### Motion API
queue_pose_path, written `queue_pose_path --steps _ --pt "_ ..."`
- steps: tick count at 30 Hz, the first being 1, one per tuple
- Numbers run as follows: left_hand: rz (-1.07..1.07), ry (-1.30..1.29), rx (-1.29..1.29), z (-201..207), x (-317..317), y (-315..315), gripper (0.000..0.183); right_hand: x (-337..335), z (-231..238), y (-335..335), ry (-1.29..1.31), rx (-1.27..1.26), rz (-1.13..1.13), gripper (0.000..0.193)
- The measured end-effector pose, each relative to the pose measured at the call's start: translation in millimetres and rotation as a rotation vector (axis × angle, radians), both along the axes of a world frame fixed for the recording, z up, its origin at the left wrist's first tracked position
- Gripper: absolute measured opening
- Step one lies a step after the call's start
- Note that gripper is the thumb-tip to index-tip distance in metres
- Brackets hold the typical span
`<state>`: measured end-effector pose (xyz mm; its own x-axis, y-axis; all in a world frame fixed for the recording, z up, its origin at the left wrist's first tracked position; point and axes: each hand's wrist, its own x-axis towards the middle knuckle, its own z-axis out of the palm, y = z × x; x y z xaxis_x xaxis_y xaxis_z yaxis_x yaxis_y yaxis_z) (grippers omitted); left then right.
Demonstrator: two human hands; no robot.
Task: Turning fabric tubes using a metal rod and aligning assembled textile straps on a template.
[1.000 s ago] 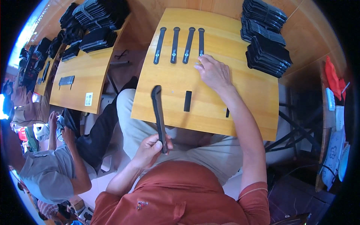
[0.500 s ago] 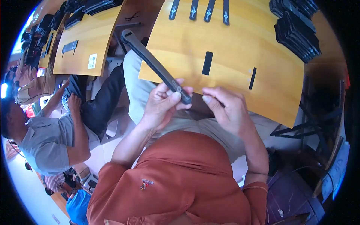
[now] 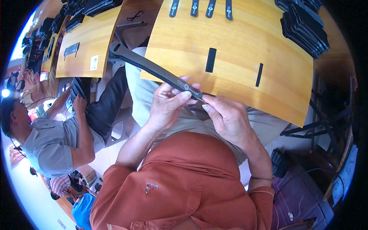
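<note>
My left hand [image 3: 170, 103] grips a long dark grey strap [image 3: 153, 70] near its printed, rounded end, thumb on top and fingers beneath. The strap slants up to the left, over the table's near left edge, and its far end has a small slot. At the printed end, my right hand [image 3: 228, 117] has thumb and forefinger pinched together. Something thin shows between its fingertips and the strap's tip, too small to make out. Two short black strips, a wider one [image 3: 211, 60] and a narrower one [image 3: 259, 74], lie on the table beyond my hands.
On the wooden table [image 3: 237, 42], several similar straps [image 3: 210, 9] lie in a row at the far edge. A stack of black pieces [image 3: 304, 32] stands far right. At left a co-worker [image 3: 53, 142] sits by another table [image 3: 86, 50] holding black piles.
My right hand has come left, and its pinched fingertips now meet the strap's printed end. The strap has tilted flatter, its slotted end swinging left and down. The view has shifted slightly.
</note>
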<state>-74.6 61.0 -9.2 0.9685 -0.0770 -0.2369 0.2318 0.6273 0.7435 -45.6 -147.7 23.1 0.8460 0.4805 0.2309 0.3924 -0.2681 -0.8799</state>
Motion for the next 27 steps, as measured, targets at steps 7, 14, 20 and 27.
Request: queue_pose_path --steps 7,14,20,27 --pt "0.076 -0.042 0.139 0.5 -2.9 -2.3 0.043 -1.1 -1.0 3.3 -0.081 -0.041 -0.012 0.022" --pt "0.102 -0.031 0.174 0.1 -2.1 -4.1 0.041 -1.9 -4.6 5.2 -0.099 -0.047 -0.037 0.022" --pt "0.121 -0.022 0.175 0.4 -2.5 -4.7 0.041 -3.7 -7.2 5.0 -0.101 -0.048 -0.045 0.023" --pt "0.141 -0.021 0.218 1.3 -4.0 -7.3 0.041 -5.8 -10.8 9.5 -0.153 -0.052 -0.089 0.021"
